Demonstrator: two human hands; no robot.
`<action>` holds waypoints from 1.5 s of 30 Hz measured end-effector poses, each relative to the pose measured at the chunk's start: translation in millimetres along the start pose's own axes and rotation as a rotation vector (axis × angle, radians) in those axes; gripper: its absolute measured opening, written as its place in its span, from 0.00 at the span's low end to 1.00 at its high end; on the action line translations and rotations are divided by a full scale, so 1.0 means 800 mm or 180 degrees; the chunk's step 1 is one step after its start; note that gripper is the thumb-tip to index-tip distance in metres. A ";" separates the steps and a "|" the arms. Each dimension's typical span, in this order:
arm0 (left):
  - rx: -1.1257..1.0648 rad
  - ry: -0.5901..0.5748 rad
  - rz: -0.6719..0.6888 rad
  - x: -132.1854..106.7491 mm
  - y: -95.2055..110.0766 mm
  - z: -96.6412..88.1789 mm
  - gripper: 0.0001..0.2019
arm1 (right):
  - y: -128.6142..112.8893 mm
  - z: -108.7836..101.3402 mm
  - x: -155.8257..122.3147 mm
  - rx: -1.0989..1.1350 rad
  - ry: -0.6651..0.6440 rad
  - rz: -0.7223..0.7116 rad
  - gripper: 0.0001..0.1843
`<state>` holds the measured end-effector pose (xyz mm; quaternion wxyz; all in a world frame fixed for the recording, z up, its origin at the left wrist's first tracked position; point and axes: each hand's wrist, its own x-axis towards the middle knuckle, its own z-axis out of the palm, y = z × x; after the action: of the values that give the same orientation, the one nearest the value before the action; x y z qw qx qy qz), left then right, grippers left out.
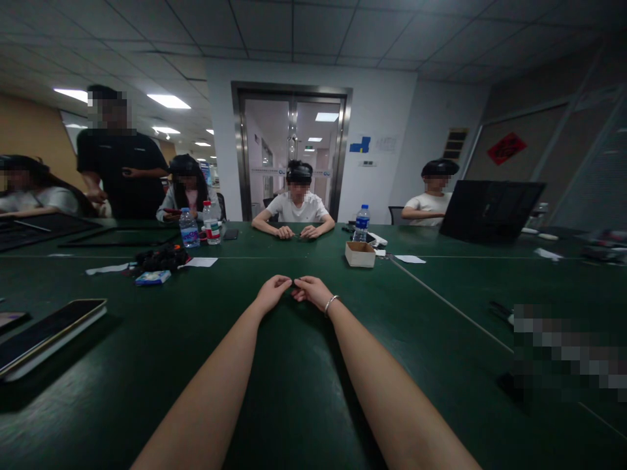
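Both my forearms stretch out over the dark green table (294, 391). My left hand (273, 292) and my right hand (311, 290) meet at the fingertips, fingers curled and pinched together. Whatever sits between the fingertips is too small and dark to name. A thin bracelet (332, 302) circles my right wrist.
A small cardboard box (360, 254) and a water bottle (361, 224) stand beyond my hands. Two bottles (189, 228) and a black bundle (159, 258) lie at left, a tablet (46, 333) at near left, an open laptop (490, 210) at right. Several people sit or stand around the table.
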<state>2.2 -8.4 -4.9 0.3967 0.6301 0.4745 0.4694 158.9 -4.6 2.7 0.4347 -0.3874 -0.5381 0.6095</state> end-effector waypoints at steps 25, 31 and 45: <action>-0.0146 0.0017 0.0035 -0.002 0.003 -0.001 0.15 | 0.002 -0.002 0.001 0.0052 -0.0049 -0.0021 0.05; -0.0390 -0.0023 0.0451 0.001 -0.004 -0.003 0.17 | 0.001 -0.003 0.002 0.0066 -0.0034 -0.0011 0.04; -0.0243 0.0001 0.0298 0.000 -0.001 0.000 0.15 | -0.001 0.000 -0.001 0.0032 0.0026 0.0012 0.03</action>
<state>1.6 -8.5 -5.5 0.3981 0.6360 0.4263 0.5053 159.7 -5.5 3.6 0.4376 -0.3888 -0.5324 0.6114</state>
